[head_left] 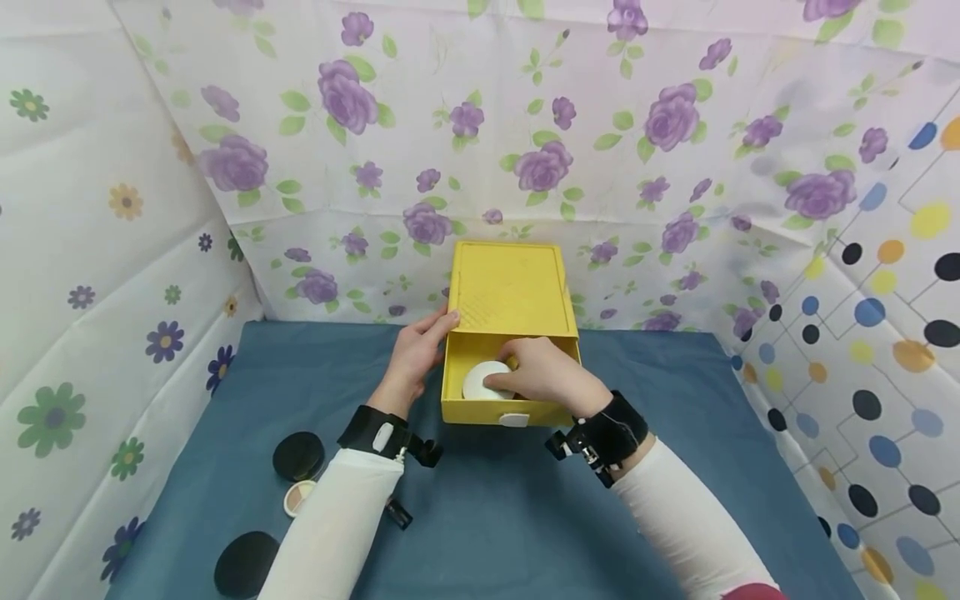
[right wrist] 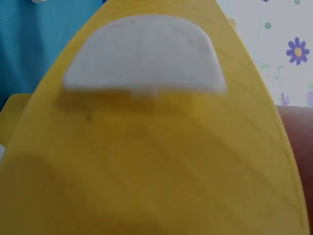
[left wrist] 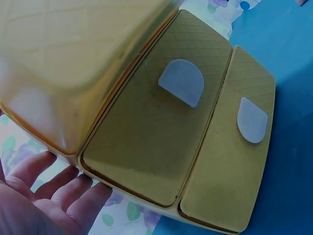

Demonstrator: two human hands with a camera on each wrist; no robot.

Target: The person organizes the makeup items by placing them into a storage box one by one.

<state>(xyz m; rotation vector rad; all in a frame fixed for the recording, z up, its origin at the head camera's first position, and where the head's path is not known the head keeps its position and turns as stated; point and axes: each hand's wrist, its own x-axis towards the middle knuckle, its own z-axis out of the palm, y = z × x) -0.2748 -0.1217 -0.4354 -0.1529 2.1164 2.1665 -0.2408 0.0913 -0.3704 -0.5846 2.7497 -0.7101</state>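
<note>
A yellow drawer cabinet stands at the back of the table with its top drawer pulled out. My left hand rests against the cabinet's left side near the front edge, and its fingers touch the side wall in the left wrist view. Inside the drawer, my right hand holds a white round disc, thumb laid over it and fingers bent behind. The hand covers the disc's right part. The right wrist view is filled by the drawer front with its pale handle.
Two lower drawers with pale handles are closed. On the blue cloth at left lie a black round case, a small round pan with a beige face and a larger black disc, partly behind the left sleeve. Floral curtains hang around.
</note>
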